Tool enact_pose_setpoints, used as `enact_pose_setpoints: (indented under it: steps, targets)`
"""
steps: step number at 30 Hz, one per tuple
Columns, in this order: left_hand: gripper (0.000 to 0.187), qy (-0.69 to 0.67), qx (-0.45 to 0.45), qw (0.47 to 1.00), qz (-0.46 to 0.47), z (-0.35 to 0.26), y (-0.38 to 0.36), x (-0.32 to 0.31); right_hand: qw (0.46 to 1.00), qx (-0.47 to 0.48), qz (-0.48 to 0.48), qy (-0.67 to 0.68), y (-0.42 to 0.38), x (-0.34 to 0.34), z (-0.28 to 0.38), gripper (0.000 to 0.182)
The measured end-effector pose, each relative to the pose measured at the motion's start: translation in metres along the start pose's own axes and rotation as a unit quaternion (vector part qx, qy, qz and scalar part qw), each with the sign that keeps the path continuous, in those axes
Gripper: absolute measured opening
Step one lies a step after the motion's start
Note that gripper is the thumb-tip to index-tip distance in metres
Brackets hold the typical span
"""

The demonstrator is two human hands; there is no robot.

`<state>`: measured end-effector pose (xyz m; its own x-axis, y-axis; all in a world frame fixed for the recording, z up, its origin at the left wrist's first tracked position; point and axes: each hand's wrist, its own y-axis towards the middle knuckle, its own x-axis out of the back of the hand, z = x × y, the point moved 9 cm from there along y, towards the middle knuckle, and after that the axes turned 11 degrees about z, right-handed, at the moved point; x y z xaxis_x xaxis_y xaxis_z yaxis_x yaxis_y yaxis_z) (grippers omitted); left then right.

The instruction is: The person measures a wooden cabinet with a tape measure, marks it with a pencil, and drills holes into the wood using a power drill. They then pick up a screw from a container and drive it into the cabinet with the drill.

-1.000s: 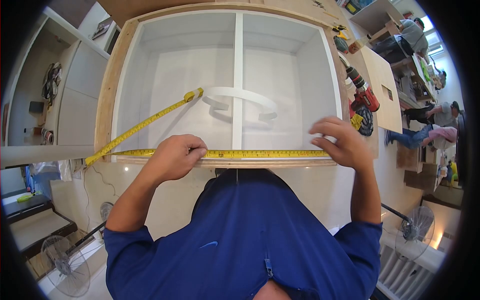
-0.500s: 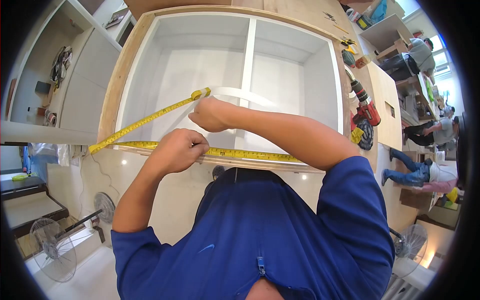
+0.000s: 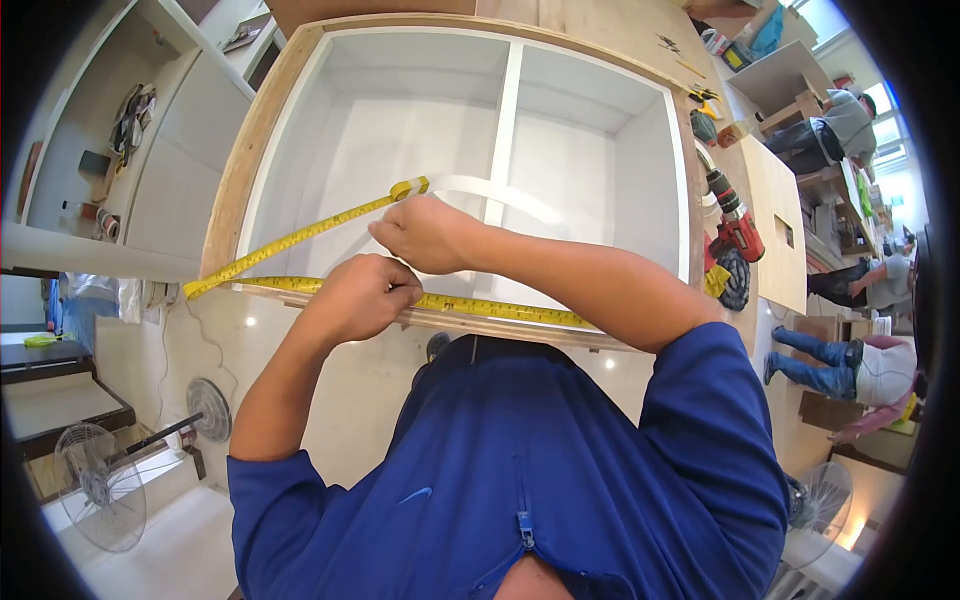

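Note:
A yellow measuring tape (image 3: pixel 500 308) runs along the front edge of a white-lined wooden cabinet box (image 3: pixel 213 220). At the left corner it doubles back, slanting over the box to a yellow coiled end beside my right hand (image 3: pixel 425 235). That hand is closed; a thin white strip (image 3: pixel 480 186) curves out behind it over the divider, and its fingertips are hidden. My left hand (image 3: pixel 362 298), fingers curled together, rests over the tape at the front edge, almost touching the right. What the left fingers pinch, if anything, is hidden.
Right of the box lie a red cordless drill (image 3: pixel 738 232), a black coil (image 3: pixel 735 280) and yellow-handled pliers (image 3: pixel 706 97). Standing fans (image 3: pixel 97 487) are at lower left and lower right. Other people (image 3: pixel 848 125) work at far right. An open cabinet (image 3: pixel 70 190) stands at left.
My right hand has come slightly down and closer to my left hand. The whole view has shifted a little; the tape lies as before. A person at far right has changed posture.

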<state>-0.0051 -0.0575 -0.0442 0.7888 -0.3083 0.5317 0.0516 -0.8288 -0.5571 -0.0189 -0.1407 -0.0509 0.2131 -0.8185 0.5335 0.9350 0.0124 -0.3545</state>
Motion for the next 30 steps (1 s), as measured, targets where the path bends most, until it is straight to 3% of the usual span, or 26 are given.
enact_pose_setpoints:
  steps: [1,4,7,13,16,25,28,30]
  targets:
    - [0.021,0.005,-0.003,1.000,-0.002,0.002,0.001,-0.002,0.996,-0.039,-0.002,0.075,-0.004,0.003,-0.001,0.046]
    - [0.021,0.015,-0.026,0.999,-0.018,0.001,0.000,0.000,0.988,0.005,-0.082,0.128,-0.008,0.015,0.000,0.049]
    - [0.021,0.015,0.007,1.000,0.005,-0.001,-0.001,0.000,0.989,0.014,-0.075,0.123,-0.009,0.008,-0.011,0.050]
    - [0.021,0.009,-0.003,1.000,-0.014,-0.001,-0.003,0.000,0.954,0.083,-0.127,0.259,-0.039,0.036,0.015,0.047]
    - [0.021,0.006,-0.010,1.000,-0.012,-0.001,-0.003,0.000,0.955,0.122,-0.139,0.232,-0.040,0.020,-0.006,0.046]
    - [0.020,0.005,-0.024,1.000,-0.015,-0.002,-0.002,0.000,0.913,0.167,-0.146,0.344,-0.054,0.032,0.003,0.045]
    - [0.019,0.006,-0.035,0.999,-0.014,-0.002,-0.001,0.000,0.940,0.145,-0.167,0.261,-0.053,0.021,-0.014,0.045]
    - [0.019,0.003,-0.025,1.000,-0.015,-0.003,0.000,0.002,0.930,0.172,-0.155,0.285,-0.050,0.020,-0.013,0.045]
